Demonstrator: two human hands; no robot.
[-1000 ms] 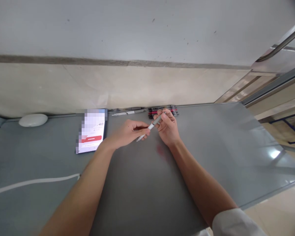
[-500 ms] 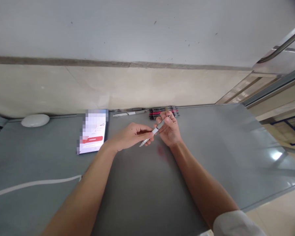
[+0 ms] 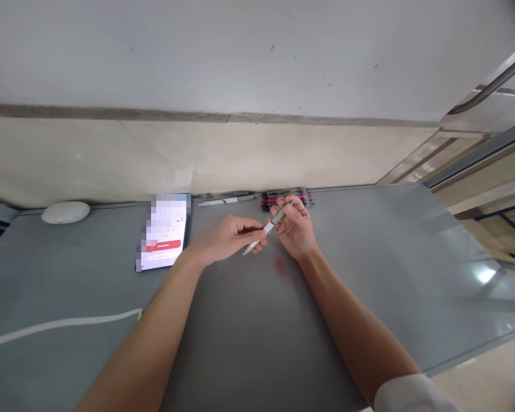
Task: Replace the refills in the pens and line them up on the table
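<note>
Above the grey table, a white and grey pen (image 3: 269,227) slants from lower left to upper right between my two hands. My left hand (image 3: 234,237) is closed around its white barrel, thumb on the near side, with the clear end sticking out below. My right hand (image 3: 298,226) pinches the grey grip near the upper end, and a dark tip shows beside the thumb. Behind my right hand lies a row of several black and red pens (image 3: 268,200), partly covered by the fingers. A second white and grey pen (image 3: 223,201) lies to their left.
A lit phone (image 3: 165,232), partly pixelated, lies left of my left hand. Farther left is a white oval object (image 3: 66,212). A white cable (image 3: 64,323) crosses the left of the grey table (image 3: 390,263). A pale wall (image 3: 283,151) borders its back edge.
My right thumb and fingers have shifted slightly at the grip end, and a dark tip now shows more clearly there. The view has tilted a little. Both hands stay on the pen.
</note>
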